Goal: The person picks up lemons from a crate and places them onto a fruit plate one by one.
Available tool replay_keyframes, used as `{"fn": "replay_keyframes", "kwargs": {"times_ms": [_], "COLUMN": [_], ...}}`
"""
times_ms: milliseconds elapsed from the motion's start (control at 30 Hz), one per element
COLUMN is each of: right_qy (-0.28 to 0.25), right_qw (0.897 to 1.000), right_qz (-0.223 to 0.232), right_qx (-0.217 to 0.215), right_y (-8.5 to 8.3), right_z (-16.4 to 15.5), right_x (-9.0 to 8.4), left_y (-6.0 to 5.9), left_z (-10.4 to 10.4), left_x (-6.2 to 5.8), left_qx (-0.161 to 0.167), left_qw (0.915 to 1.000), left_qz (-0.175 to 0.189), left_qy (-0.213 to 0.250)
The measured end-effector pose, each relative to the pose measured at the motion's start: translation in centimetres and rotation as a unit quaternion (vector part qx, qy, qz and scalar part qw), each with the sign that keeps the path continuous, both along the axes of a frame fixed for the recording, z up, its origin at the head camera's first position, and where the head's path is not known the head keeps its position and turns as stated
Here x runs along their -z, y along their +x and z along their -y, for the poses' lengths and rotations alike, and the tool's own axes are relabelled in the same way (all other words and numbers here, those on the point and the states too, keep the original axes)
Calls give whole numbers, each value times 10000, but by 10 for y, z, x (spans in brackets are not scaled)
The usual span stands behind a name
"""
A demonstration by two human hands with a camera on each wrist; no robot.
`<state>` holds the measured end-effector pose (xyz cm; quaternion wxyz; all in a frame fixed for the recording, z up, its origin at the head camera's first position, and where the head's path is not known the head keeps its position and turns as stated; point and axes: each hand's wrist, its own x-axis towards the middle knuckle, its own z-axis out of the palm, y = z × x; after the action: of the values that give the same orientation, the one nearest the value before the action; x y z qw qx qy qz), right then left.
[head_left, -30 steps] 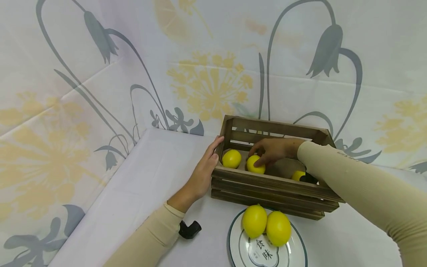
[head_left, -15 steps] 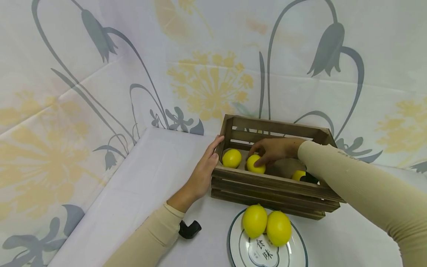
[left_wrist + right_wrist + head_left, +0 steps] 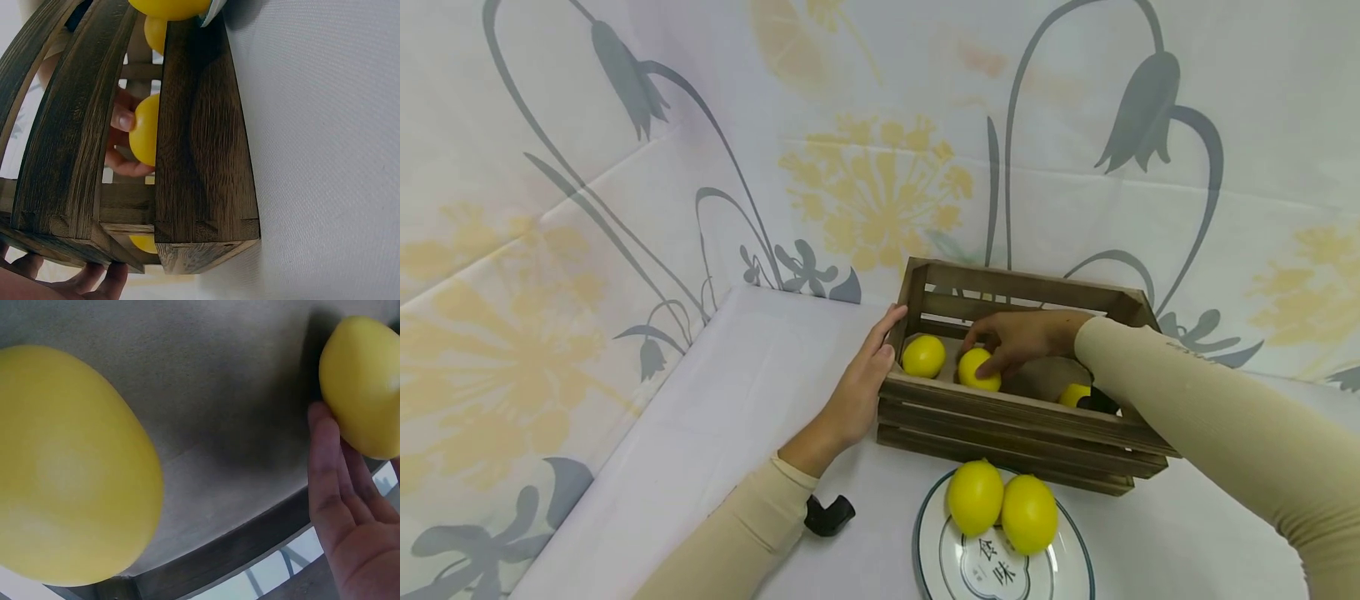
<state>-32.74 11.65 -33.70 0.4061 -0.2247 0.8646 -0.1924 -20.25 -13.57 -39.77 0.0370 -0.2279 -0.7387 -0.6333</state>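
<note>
Wooden crate (image 3: 1015,417): right hand (image 3: 1022,337) inside, fingers apparently curled around a lemon (image 3: 979,369); left hand (image 3: 857,392) flat, fingers straight, against the crate's left end.

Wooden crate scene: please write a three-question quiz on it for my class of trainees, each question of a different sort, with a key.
1. How many lemons lie on the plate?
2. True or false: the left hand rests against the outside of the wooden crate.
3. The right hand grips: A) a lemon in the crate; B) the plate; C) the black object on the table.

Key: 1. two; 2. true; 3. A
</note>
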Motion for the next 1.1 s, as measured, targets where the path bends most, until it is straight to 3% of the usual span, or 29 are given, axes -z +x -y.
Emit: {"fn": "replay_keyframes", "kwargs": {"times_ms": [500,733,1100], "right_qy": [-385,-315,-257], "right_qw": [9992,9995,9996], "right_qz": [83,-1,-112], "right_qx": [101,56,44], "right_y": [0,0,2], "right_z": [3,1,4], "right_x": [5,4,-11], "left_y": [-1,-1,0], "left_z": [0,-2,-2], "left_x": [0,0,0], "left_qx": [-1,-17,-64], "left_qw": [10000,10000,10000], "left_qz": [52,58,23], "left_qy": [-38,-69,-53]}}
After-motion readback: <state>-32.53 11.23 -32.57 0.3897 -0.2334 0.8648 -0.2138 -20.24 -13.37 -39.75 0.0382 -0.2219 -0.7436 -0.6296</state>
